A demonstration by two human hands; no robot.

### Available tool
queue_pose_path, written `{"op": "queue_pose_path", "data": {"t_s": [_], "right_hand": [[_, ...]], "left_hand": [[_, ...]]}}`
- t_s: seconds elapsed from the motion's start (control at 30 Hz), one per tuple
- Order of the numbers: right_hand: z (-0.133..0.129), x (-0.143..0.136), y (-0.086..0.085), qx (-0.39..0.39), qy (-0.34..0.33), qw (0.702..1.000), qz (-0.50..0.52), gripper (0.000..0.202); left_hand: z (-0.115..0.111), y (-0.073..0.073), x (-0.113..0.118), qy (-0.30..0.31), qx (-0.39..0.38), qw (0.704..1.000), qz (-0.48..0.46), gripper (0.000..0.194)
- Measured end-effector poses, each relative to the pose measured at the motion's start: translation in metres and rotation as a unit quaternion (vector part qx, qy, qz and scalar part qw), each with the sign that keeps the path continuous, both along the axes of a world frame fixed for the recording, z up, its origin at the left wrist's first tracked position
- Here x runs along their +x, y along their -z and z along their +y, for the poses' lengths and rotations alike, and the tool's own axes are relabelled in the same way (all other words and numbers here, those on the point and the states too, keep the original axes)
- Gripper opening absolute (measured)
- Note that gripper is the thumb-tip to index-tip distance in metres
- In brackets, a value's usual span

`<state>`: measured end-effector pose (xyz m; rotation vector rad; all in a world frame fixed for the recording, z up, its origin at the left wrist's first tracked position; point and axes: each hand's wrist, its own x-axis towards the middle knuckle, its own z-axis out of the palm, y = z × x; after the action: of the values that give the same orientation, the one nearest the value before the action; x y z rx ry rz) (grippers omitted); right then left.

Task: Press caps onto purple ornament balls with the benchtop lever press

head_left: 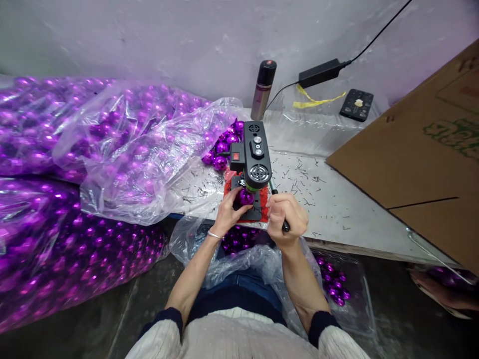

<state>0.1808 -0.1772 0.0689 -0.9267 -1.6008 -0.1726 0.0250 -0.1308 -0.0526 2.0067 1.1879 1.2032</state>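
Between the fingertips of my left hand [227, 212], a shiny purple bauble [245, 196] is held under the head of a small black bench drill press [258, 152]. My right hand [286, 215] is wrapped round the black grip of the machine's lever [286, 226], at its right side. The machine's dark base plate [256, 215] rests on a red mat [264, 212]. Just behind and left of the machine, several more purple baubles [220, 163] spill from a clear bag. The tool tip above the bauble is mostly hidden by the machine's head.
Big clear bags [130, 149] full of purple baubles fill the left. A spray can [263, 89], a black power adapter [320, 73] and a dark phone-like object [357, 104] are at the back. A cardboard box [415, 149] stands right. Below lies a clear bin [359, 299] with baubles.
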Motion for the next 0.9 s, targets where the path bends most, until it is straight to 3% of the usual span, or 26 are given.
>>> {"op": "queue_pose_path", "data": {"t_s": [0.13,0.3,0.63,0.9], "right_hand": [[-0.001,0.001,0.001,-0.003,0.004,1.0,-0.005,0.026],[-0.003,0.002,0.004,-0.011,0.007,1.0,-0.004,0.025],[-0.003,0.003,0.012,-0.01,0.012,1.0,0.011,0.026],[-0.005,0.0,0.013,-0.017,0.027,0.999,0.016,0.026]], "left_hand": [[0.001,-0.004,-0.003,0.03,0.025,0.999,0.037,0.06],[0.012,-0.007,-0.002,0.041,-0.013,0.997,0.056,0.06],[0.009,0.008,-0.015,0.025,-0.038,0.997,0.06,0.066],[0.012,0.008,-0.002,0.053,-0.017,0.997,0.045,0.068]]}}
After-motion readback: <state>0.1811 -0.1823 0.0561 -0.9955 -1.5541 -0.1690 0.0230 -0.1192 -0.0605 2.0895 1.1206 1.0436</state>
